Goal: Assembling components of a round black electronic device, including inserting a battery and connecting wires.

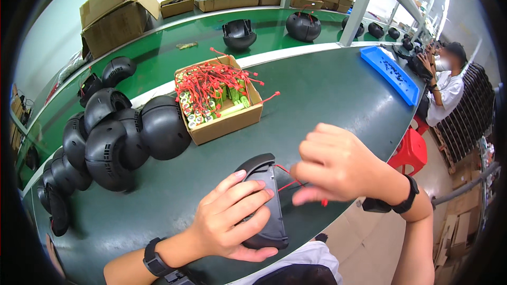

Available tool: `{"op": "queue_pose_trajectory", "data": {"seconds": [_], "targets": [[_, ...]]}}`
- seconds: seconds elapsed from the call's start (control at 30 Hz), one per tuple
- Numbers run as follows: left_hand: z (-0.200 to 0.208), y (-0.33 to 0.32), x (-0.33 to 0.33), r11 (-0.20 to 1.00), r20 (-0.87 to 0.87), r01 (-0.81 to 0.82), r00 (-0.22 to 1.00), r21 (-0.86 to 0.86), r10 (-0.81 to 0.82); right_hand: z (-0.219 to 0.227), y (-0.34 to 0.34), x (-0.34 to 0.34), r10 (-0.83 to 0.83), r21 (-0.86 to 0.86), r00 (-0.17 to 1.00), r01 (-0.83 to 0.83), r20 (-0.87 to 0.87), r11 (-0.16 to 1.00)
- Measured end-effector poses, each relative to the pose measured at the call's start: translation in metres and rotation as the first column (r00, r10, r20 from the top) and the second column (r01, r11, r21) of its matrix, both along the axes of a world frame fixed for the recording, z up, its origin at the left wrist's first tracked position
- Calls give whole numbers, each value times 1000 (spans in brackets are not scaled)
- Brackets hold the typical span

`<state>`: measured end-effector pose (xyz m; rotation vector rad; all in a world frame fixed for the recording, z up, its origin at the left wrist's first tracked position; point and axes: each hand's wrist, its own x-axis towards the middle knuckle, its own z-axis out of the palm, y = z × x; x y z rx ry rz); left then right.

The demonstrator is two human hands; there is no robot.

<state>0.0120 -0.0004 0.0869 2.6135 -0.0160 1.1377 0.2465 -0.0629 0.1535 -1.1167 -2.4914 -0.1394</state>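
Left hand (pixel 229 216): grip closed on a black half-shell (pixel 275 219), fingers spread over it, thumb at its near end. Right hand (pixel 335 166): fingers curled, thumb out; red wires (pixel 285 186) run from the half-shell to it, but cannot tell if that grip pinches them.

Landmark: carton of battery cells (pixel 227 129). Half-shell is on the carton's near side, slightly right; long axis runs roughly toward and away from the carton, far end angled a little left. Key relation: wires leave the half-shell on its right side, facing the right hand, so right hand is nearer the wires, left hand is on the half-shell. Red connector (pixel 324 202) shows just below the right hand, near-right of the carton.

Further out: pile of black shells (pixel 105 150) left of the carton, on the same tabletop (pixel 306 100). Blue tray (pixel 411 96) with small dark pieces, right of the carton. Green surface (pixel 158 42) behind the carton. Far right of it, a person in white (pixel 449 95); red stool (pixel 412 150) nearer.
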Motion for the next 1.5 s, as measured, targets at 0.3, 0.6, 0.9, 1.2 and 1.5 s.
{"op": "queue_pose_trajectory", "data": {"seconds": [0.3, 0.6, 0.9, 1.2, 1.5], "targets": [[-1, 1, 0, 1000, 1, -23, 1000, 10, 23, 5, -43, -25, 66, 128, 966, -101, 249, 987], [11, -1, -1, 997, -37, 20, 999, -71, -23, 23, -26, -46, -6, 348, 974, -76, 227, 934], [-1, -15, 2, 944, -31, -27, 999, -328, 17, 39, -12, -58, 80, 395, 996, -59, -36, 917], [-2, -5, 2, 966, 65, 27, 998, -257, -11, -6, -10, -6, -570, -839, 763, 69, -304, 540], [-4, -3, -3, 944, 122, 51, 992, -327, -12, -17, -22, -18, -305, -409, 811, 89, -499, 908]]}}
